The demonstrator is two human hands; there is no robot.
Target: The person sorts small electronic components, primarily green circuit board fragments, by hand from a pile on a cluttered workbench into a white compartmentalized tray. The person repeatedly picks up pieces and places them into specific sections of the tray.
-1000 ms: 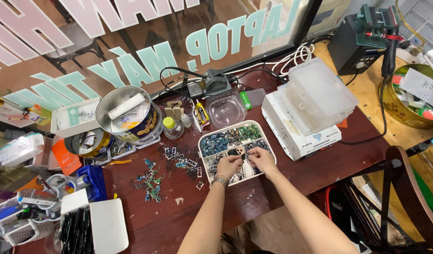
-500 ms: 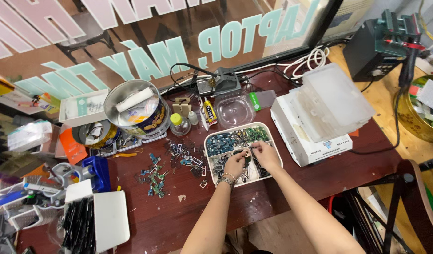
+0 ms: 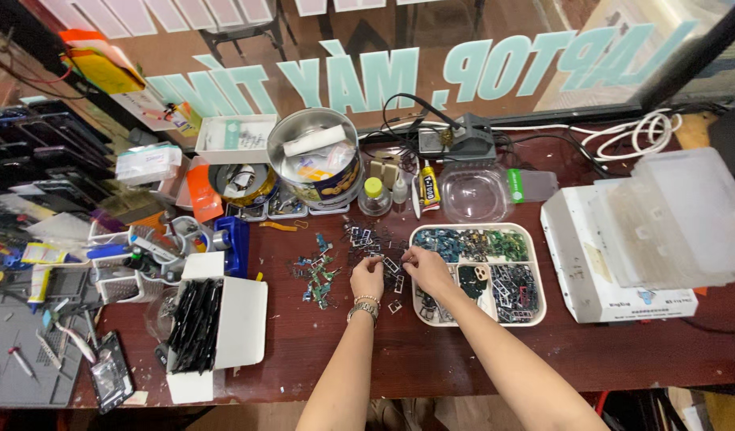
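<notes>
Sorting small metal frames (image 3: 375,243) on a cluttered bench, the left hand (image 3: 368,279) and right hand (image 3: 425,270) pinch parts beside a divided tray (image 3: 535,275) at three o'clock; its compartments look mostly full, while loose pieces (image 3: 318,275) remain at nine o'clock.

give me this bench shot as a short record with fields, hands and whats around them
surface: dark red-brown bench
left hand: with a bracelet, fingertips on loose small frames beside the tray
right hand: at the left edge of the tray, fingers pinched over small parts; grip contents too small to tell
tray: white, divided, holding sorted small parts
left of hands: scattered green parts
behind: round tin, clear bowl, glue tube
right: stacked clear boxes
</notes>
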